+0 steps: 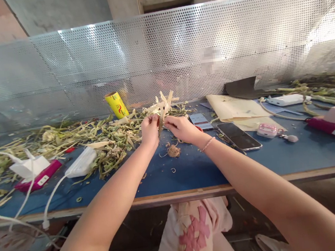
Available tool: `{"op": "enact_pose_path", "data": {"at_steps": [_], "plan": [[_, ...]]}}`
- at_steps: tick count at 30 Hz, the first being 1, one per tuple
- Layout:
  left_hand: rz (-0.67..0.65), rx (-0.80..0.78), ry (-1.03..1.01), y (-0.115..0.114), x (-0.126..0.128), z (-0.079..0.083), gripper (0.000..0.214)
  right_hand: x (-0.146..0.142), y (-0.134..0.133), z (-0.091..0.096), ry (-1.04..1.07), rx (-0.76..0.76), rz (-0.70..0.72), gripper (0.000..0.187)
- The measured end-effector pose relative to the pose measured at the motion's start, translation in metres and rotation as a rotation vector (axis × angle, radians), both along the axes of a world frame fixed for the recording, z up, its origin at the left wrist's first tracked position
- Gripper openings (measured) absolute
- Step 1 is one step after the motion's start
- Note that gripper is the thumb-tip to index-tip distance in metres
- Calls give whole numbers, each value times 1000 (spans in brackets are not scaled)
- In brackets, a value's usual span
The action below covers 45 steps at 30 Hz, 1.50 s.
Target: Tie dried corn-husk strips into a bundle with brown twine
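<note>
Both of my hands are raised over the blue table (191, 171), close together. My left hand (149, 129) and my right hand (180, 127) are both closed on a small bundle of pale dried leaf strips (162, 103), whose ends fan upward above my fingers. A small ball of brown twine (173, 151) lies on the table just below my hands, with a loose strand running from it. A thin bracelet circles my right wrist.
A heap of green and dried plant scraps (74, 139) covers the table's left side. A yellow roll (117, 105), two phones (238, 135), white and pink power banks (82, 162) with cables, and paper sheets (238, 108) lie around. A perforated metal screen (176, 51) stands behind.
</note>
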<state>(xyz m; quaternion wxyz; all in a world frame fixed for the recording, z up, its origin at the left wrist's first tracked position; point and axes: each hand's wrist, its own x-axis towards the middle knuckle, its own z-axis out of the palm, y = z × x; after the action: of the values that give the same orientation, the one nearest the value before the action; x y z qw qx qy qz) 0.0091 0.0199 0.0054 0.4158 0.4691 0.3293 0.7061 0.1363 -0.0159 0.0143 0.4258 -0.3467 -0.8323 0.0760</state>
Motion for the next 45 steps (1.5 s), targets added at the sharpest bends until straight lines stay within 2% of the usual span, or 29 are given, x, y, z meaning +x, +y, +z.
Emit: {"op": "enact_pose_path", "data": {"at_steps": [14,18,22,29,33,36,40,45], "plan": [[-61,6,-2,-11,-4,18,12,0,0,-1,-18,39,45,14],[-79,-38,-28,-16,-3,22,13,0,2,-2,-17,39,47,15],[-99,-2,-39,-17,-4,22,17,-2,3,-3,-15,22,62,16],[-32,83,-63,-13,-3,20,25,-2,0,1,-41,-18,94,18],[-65,108,-75,-14,-3,19,28,1,-1,3,-71,-29,135,15],[-89,106,-19,-14,-4,17,26,1,0,1,-50,-44,49,14],[-54,94,9,-11,0,11,25,-3,2,-3,-10,-83,-114,18],[-68,86,0,-10,4,7,23,-5,8,-7,65,-114,-128,25]]}}
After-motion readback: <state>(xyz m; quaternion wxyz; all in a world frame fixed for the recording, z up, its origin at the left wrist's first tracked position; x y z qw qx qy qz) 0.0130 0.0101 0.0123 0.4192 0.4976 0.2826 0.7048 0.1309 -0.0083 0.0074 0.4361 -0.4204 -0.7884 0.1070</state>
